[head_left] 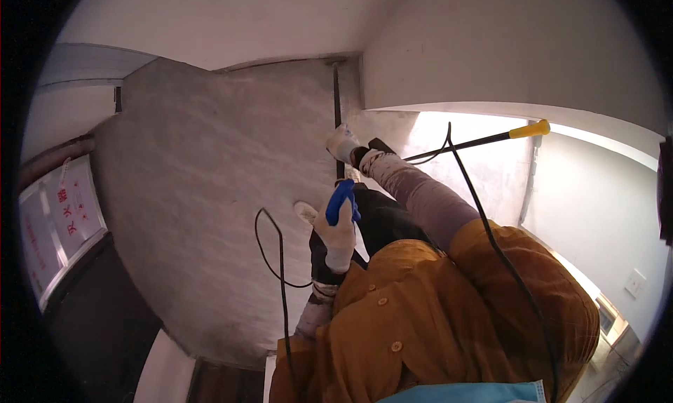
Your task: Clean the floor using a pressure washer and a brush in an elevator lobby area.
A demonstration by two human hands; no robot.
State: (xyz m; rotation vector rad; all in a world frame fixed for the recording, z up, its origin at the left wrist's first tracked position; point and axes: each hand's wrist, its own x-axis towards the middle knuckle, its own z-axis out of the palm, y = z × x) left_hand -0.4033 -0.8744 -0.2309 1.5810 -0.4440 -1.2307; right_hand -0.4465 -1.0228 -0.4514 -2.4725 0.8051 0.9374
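My left hand point(338, 224), in a white glove with blue on it, is closed round the near end of a long dark pole point(337, 94). Farther along the same pole, my right hand point(343, 144) grips it in a similar light glove. The pole runs away from me to the floor corner at the foot of the walls. What is on its far end is too small and dark to make out. Just right of my right hand, a second dark pole with a yellow end point(529, 129) slants across; its other end is hidden behind my right arm.
Grey floor point(203, 192) spreads to the left. White walls point(491, 52) meet at the far corner. A white box with red print point(63, 224) stands at the left. Black cords point(484, 217) loop on both sides of me. A wall switch point(635, 283) is at the right.
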